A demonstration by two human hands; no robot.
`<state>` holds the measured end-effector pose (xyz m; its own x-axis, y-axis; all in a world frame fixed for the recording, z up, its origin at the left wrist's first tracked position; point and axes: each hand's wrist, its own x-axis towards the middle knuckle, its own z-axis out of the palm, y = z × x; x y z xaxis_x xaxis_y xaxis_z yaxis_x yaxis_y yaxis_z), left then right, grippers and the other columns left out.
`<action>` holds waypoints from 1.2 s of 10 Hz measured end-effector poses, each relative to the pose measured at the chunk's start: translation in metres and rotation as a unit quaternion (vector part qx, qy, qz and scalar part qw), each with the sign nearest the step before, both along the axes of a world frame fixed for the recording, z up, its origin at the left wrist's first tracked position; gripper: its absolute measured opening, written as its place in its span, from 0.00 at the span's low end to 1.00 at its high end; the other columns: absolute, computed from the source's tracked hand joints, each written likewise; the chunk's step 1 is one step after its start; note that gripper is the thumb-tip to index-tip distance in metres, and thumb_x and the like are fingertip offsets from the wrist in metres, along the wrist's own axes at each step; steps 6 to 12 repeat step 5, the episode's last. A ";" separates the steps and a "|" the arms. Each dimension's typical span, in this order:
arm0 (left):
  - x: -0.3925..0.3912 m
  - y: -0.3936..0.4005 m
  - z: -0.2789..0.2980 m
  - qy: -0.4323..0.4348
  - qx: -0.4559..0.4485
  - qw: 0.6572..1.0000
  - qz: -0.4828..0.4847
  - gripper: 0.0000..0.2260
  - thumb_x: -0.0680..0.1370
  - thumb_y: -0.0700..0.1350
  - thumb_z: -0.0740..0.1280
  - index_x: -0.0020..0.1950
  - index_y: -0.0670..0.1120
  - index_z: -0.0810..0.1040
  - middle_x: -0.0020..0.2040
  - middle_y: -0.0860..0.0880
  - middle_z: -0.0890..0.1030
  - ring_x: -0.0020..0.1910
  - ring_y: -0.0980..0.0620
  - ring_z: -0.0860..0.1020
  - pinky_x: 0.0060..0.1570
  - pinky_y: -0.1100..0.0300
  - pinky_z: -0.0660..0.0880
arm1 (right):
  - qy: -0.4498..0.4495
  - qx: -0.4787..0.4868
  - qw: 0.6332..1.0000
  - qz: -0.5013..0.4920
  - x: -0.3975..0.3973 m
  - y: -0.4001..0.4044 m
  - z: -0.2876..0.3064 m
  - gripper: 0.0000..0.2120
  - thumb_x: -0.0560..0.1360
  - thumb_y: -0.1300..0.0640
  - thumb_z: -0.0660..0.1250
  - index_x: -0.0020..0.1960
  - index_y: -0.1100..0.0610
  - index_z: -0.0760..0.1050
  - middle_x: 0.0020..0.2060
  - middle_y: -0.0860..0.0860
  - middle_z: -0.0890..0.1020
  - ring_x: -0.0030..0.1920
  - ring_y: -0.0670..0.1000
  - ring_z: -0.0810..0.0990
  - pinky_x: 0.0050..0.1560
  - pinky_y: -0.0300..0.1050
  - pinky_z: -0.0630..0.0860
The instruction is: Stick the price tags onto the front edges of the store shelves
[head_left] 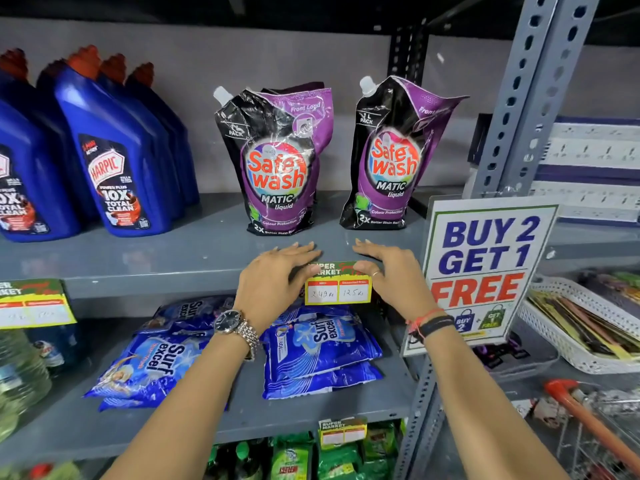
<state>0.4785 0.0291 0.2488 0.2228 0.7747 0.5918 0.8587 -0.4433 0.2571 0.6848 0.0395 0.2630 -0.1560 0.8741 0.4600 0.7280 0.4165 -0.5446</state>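
A yellow, green and red paper price tag [338,285] with two white handwritten price boxes sits on the front edge of the grey metal shelf [145,265], its green top strip folded onto the shelf surface and its yellow lower part hanging down over the lip. The left hand [273,278] lies flat with fingers spread and straight, its thumb pressing the tag's top left corner; the right hand [391,271], wearing a ring, mirrors it, thumb on the top right corner, fingers extended onto the shelf. Neither hand is closed around anything; both press palm-down. A silver metal wristwatch [239,330] circles the left wrist, and red and black thread bands [431,323] circle the right. Just beyond the fingertips stand two purple and black detergent refill pouches [280,161] with white spouts. Well to the left of the left hand stand blue plastic toilet-cleaner bottles [117,157] with red caps. Below the wrists, on the lower shelf, lie blue washing-powder packets [318,348]. Just right of the right hand stands a white promotional sign [485,258] reading BUY 2 GET 1 FREE.
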 end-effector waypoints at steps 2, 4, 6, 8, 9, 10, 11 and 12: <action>-0.008 -0.003 0.007 0.001 -0.045 0.998 -0.039 0.17 0.79 0.49 0.61 0.67 0.54 0.71 0.68 0.59 0.72 0.69 0.59 0.67 0.67 0.56 0.67 | 0.030 -0.016 0.999 0.025 0.006 -0.003 0.003 0.17 0.75 0.69 0.62 0.61 0.58 0.76 0.62 0.52 0.78 0.66 0.46 0.72 0.65 0.34 0.65; -0.009 -0.006 0.003 -0.003 -0.025 0.998 -0.058 0.17 0.79 0.46 0.60 0.68 0.50 0.71 0.68 0.54 0.74 0.69 0.56 0.69 0.68 0.54 0.67 | 0.000 -0.030 0.999 0.035 0.008 -0.005 0.006 0.21 0.74 0.74 0.59 0.63 0.58 0.74 0.64 0.53 0.77 0.69 0.48 0.70 0.62 0.30 0.62; -0.009 -0.011 0.003 -0.045 -0.023 0.998 -0.045 0.16 0.80 0.45 0.58 0.68 0.48 0.70 0.68 0.50 0.74 0.68 0.53 0.70 0.73 0.51 0.60 | -0.019 -0.055 0.998 0.029 0.010 -0.009 0.019 0.26 0.73 0.77 0.55 0.65 0.57 0.72 0.66 0.54 0.75 0.69 0.50 0.69 0.59 0.26 0.60; -0.009 -0.011 0.003 -0.045 -0.023 0.998 -0.045 0.16 0.80 0.45 0.58 0.68 0.48 0.70 0.68 0.50 0.74 0.68 0.53 0.70 0.73 0.51 0.60 | -0.019 -0.055 0.998 0.029 0.010 -0.009 0.019 0.26 0.73 0.77 0.55 0.65 0.57 0.72 0.66 0.54 0.75 0.69 0.50 0.69 0.59 0.26 0.60; -0.009 -0.011 0.003 -0.045 -0.023 0.998 -0.045 0.16 0.80 0.45 0.58 0.68 0.48 0.70 0.68 0.50 0.74 0.68 0.53 0.70 0.73 0.51 0.60 | -0.019 -0.055 0.998 0.029 0.010 -0.009 0.019 0.26 0.73 0.77 0.55 0.65 0.57 0.72 0.66 0.54 0.75 0.69 0.50 0.69 0.59 0.26 0.60; -0.009 -0.011 0.003 -0.045 -0.023 0.998 -0.045 0.16 0.80 0.45 0.58 0.68 0.48 0.70 0.68 0.50 0.74 0.68 0.53 0.70 0.73 0.51 0.60 | -0.019 -0.055 0.998 0.029 0.010 -0.009 0.019 0.26 0.73 0.77 0.55 0.65 0.57 0.72 0.66 0.54 0.75 0.69 0.50 0.69 0.59 0.26 0.60; -0.009 -0.011 0.003 -0.045 -0.023 0.998 -0.045 0.16 0.80 0.45 0.58 0.68 0.48 0.70 0.68 0.50 0.74 0.68 0.53 0.70 0.73 0.51 0.60 | -0.019 -0.055 0.998 0.029 0.010 -0.009 0.019 0.26 0.73 0.77 0.55 0.65 0.57 0.72 0.66 0.54 0.75 0.69 0.50 0.69 0.59 0.26 0.60; -0.009 -0.011 0.003 -0.045 -0.023 0.998 -0.045 0.16 0.80 0.45 0.58 0.68 0.48 0.70 0.68 0.50 0.74 0.68 0.53 0.70 0.73 0.51 0.60 | -0.019 -0.055 0.998 0.029 0.010 -0.009 0.019 0.26 0.73 0.77 0.55 0.65 0.57 0.72 0.66 0.54 0.75 0.69 0.50 0.69 0.59 0.26 0.60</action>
